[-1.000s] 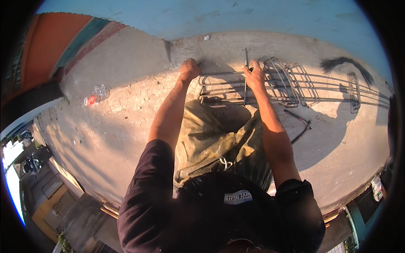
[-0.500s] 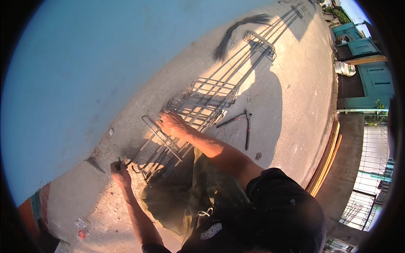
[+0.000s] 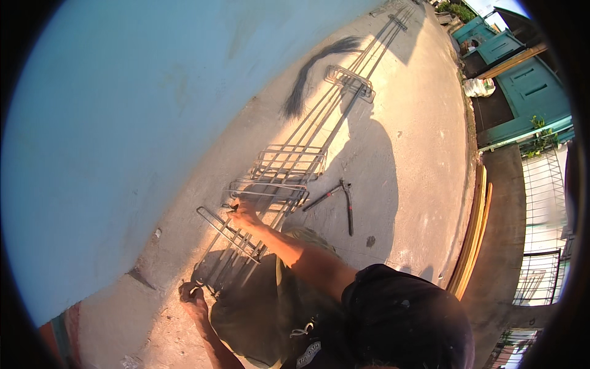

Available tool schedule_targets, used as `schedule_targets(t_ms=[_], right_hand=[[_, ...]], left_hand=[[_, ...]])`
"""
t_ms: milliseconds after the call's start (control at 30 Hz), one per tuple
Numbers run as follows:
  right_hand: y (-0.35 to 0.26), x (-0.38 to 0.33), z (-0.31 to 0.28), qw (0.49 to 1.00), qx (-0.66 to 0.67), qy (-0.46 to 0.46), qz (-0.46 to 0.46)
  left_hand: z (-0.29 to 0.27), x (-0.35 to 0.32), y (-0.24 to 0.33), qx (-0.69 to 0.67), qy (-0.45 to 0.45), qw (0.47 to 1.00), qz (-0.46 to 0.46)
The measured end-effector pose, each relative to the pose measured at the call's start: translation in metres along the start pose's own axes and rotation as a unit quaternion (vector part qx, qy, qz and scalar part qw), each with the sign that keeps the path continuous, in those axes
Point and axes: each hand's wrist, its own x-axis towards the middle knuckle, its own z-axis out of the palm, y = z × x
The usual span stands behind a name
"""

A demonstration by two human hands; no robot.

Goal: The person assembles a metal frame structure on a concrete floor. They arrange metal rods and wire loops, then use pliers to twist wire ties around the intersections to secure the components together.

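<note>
A long bundle of steel reinforcing bars point(image 3: 335, 123) lies on the concrete, its bent ends close to me. Rectangular wire stirrups point(image 3: 289, 161) sit around the bars in groups. My right hand point(image 3: 246, 215) reaches over the bars, its fingers closed at the left end of a stirrup just beyond a separate near stirrup point(image 3: 228, 232). At the near end of the bundle, my left hand point(image 3: 194, 299) has its fingers closed at a bent bar end; the exact grip is partly hidden. A pair of long-handled pliers or cutters point(image 3: 345, 187) lies spread to the right.
A bunch of dark tie wire point(image 3: 307, 77) lies left of the far bars. A blue wall point(image 3: 123, 135) runs along the left. On the right are long wooden strips point(image 3: 472, 237), a white sack point(image 3: 479, 87) and teal gates point(image 3: 531, 86).
My view has shifted, so the bars and pliers appear lower and farther left. My right hand has moved slightly along the stirrups; my left hand stays by the near bar ends.
</note>
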Motion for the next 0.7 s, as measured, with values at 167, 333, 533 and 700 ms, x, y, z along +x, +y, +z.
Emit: schedule_targets(t_ms=[167,333,533,700], right_hand=[[0.014,0.003,0.005,0.993,0.088,-0.015,0.074],[-0.032,-0.004,0.001,0.939,0.288,0.025,0.189],[-0.056,0.021,-0.023,0.957,0.227,-0.132,0.123],[-0.109,0.019,-0.035,0.963,-0.013,-0.268,-0.001]], left_hand=[[-0.006,0.034,0.06,-0.179,0.034,0.954,-0.236],[-0.027,0.035,0.039,-0.247,-0.022,0.934,-0.258],[-0.027,0.075,0.021,-0.17,-0.027,0.966,-0.195],[-0.031,0.081,0.027,-0.198,-0.046,0.953,-0.226]])
